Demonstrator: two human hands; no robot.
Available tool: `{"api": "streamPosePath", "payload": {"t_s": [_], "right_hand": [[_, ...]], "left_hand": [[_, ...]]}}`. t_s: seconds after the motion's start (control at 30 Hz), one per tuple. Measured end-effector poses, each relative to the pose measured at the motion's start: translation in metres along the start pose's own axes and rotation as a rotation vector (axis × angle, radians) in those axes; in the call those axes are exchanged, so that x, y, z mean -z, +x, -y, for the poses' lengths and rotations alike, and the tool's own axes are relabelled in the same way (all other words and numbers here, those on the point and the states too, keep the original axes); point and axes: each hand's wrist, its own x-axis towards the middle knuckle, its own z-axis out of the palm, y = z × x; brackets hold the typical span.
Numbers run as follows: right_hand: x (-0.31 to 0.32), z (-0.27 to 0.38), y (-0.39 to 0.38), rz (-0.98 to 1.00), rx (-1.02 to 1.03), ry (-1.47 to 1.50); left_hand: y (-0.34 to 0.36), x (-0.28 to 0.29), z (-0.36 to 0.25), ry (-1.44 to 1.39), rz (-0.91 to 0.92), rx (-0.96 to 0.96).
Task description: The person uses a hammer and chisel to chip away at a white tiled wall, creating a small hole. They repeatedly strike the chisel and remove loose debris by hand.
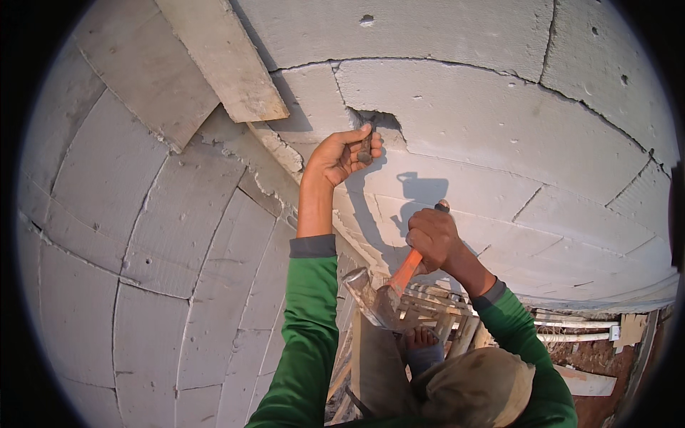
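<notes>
My left hand (339, 157) is closed around a short dark metal chisel (365, 148), held up at a ragged hole (389, 123) broken into the lower edge of a pale block wall (471, 114). The chisel's thick blunt end points back toward me; its tip is hidden at the hole. Lower and to the right, my right hand (433, 239) grips a hammer (407, 271) by its orange and black handle. The worn grey hammer head hangs down to the left, apart from the chisel. Shadows of my arm and the hammer fall on the wall.
A second block wall (157, 235) meets this one at a corner on the left. Two boards (228, 64) jut in at the upper left. Below me are wooden poles (464, 335) under my foot, with white pipes (571, 324) and reddish ground farther down at the right.
</notes>
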Motion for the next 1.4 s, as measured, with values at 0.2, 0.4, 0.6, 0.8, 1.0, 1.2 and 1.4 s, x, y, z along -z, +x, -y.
{"api": "streamPosePath", "payload": {"t_s": [0.2,0.4,0.6,0.8,1.0,1.2,1.4], "right_hand": [[-0.02,0.008,-0.04,-0.073,-0.79,0.111],[-0.005,0.037,-0.053,-0.023,-0.696,0.156],[0.004,0.062,-0.062,0.015,-0.752,0.166],[0.013,0.073,-0.063,0.045,-0.834,0.152],[0.011,0.081,-0.062,0.019,-0.83,0.201],[0.015,0.082,-0.065,0.014,-0.872,0.237],[0.019,0.086,-0.072,0.027,-0.914,0.23]], "left_hand": [[-0.005,-0.023,0.01,-0.271,-0.051,0.003],[-0.017,-0.014,0.031,0.195,-0.199,-0.168],[-0.045,0.009,0.044,0.584,-0.284,-0.244],[-0.058,-0.038,0.057,1.102,-0.719,-0.617],[-0.025,-0.058,0.064,1.318,-0.812,-0.534],[-0.042,-0.052,0.058,1.13,-0.623,-0.744],[-0.032,-0.077,0.064,1.184,-1.051,-0.883]]}}
